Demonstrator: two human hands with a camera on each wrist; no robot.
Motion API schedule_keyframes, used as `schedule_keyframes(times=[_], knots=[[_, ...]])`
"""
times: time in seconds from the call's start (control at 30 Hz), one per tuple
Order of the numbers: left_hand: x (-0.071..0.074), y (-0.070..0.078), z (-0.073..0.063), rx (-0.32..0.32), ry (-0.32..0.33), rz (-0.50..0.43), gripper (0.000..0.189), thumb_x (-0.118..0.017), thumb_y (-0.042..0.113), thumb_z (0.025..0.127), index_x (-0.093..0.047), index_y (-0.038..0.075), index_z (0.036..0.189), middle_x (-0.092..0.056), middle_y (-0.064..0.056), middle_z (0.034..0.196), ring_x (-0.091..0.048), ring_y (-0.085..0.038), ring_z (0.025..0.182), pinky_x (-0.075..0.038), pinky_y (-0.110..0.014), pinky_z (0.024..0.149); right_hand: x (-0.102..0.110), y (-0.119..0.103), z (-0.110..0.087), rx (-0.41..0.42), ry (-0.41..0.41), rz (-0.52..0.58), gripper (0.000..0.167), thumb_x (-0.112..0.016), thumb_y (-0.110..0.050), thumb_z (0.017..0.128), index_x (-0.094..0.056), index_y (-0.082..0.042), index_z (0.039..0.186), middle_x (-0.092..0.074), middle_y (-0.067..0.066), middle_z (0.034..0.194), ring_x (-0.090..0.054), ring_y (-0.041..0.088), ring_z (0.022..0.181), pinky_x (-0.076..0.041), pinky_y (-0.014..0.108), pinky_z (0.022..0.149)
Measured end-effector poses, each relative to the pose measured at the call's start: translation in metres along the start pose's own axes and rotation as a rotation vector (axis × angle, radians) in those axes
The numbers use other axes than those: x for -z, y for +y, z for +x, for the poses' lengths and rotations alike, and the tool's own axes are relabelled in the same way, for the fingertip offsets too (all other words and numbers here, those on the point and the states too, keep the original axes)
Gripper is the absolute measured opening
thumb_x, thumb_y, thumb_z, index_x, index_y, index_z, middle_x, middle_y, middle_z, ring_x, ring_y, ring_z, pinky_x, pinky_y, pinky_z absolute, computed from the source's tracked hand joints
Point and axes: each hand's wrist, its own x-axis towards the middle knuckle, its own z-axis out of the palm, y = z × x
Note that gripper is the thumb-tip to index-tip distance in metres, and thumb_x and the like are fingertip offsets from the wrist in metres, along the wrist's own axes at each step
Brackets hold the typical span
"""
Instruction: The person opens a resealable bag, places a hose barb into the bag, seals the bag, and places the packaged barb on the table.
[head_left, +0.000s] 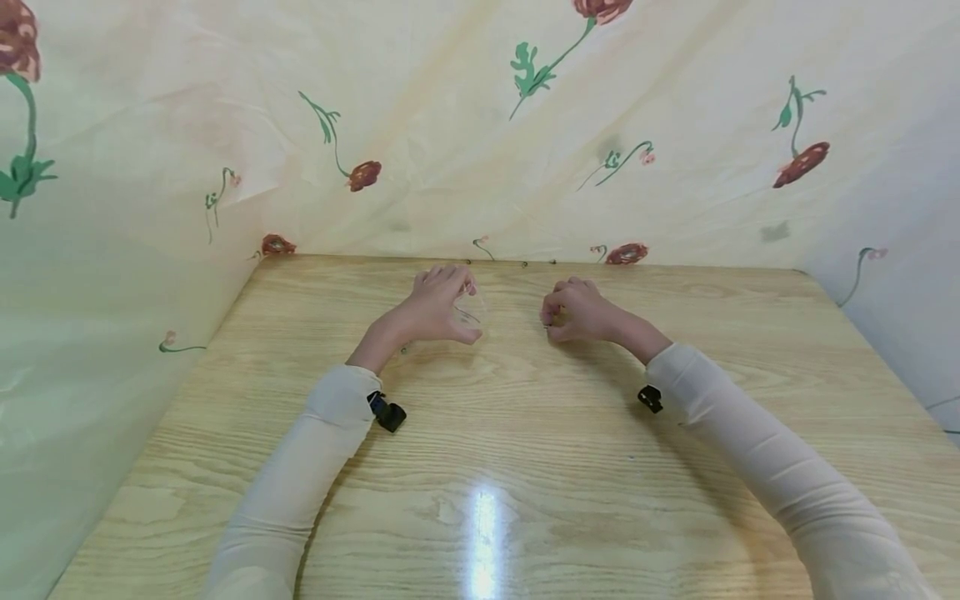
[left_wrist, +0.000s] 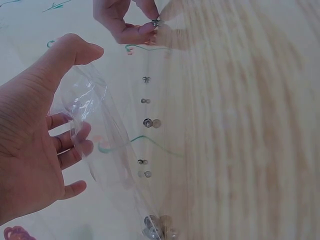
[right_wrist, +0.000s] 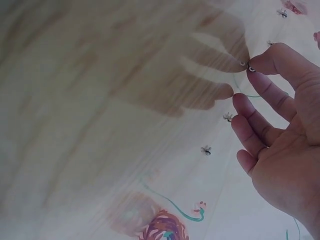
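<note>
My left hand (head_left: 437, 305) holds a clear plastic bag (left_wrist: 112, 135) by its upper part, thumb on one side and fingers curled on the other. Toward the bottom of the left wrist view, a cluster of small metal pieces (left_wrist: 152, 227) shows at the bag's lower end. To the right, my right hand (head_left: 581, 310) is low over the table, pinching a small shiny metal piece (right_wrist: 251, 68) between thumb and index finger. Its exact kind I cannot tell. Several similar small metal pieces (left_wrist: 148, 123) lie in a loose row between the hands.
The wood-grain table (head_left: 495, 417) has a glossy top that mirrors the pieces and hands. A flowered cloth (head_left: 450, 125) hangs behind the table's far edge and along the left side. Small pieces (head_left: 524, 264) lie near that far edge. Black wrist cameras (head_left: 387, 412) sit on both sleeves.
</note>
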Motion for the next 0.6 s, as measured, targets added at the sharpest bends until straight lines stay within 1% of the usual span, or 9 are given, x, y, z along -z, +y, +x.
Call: schedule_keyframes(times=[0.23,0.43,0.6], knots=[[-0.0017,-0.0011,0.0008,-0.001,0.0,0.004,0.058,-0.079,0.038,0.082,-0.047,0.008,0.12,-0.047,-0.011,0.117,-0.035,-0.028,0.109,-0.022,-0.053,0.101,-0.0001,-0.001,0.0008,-0.017,-0.004,0.005,0.008,-0.074,-0.006,0.081,-0.069,-0.012,0.082,-0.067,0.007,0.091,-0.045,0.028,0.092,-0.029,0.052,0.089],[-0.0019,-0.0013,0.0006,0.002,-0.006,0.008,0.06,-0.079,0.04,0.082,-0.047,0.007,0.121,-0.047,-0.012,0.119,-0.035,-0.028,0.11,-0.022,-0.054,0.103,-0.0002,-0.0001,0.0013,-0.014,-0.002,0.013,0.007,-0.075,-0.007,0.081,-0.07,-0.012,0.081,-0.069,0.007,0.092,-0.046,0.029,0.094,-0.029,0.054,0.09],[-0.0013,-0.001,0.0007,0.01,-0.013,0.009,0.061,-0.079,0.04,0.082,-0.047,0.006,0.122,-0.047,-0.013,0.12,-0.034,-0.028,0.111,-0.022,-0.054,0.104,-0.0006,-0.0011,0.0022,-0.003,0.013,0.029,0.006,-0.075,-0.007,0.08,-0.071,-0.011,0.082,-0.068,0.008,0.094,-0.046,0.029,0.094,-0.03,0.053,0.089]])
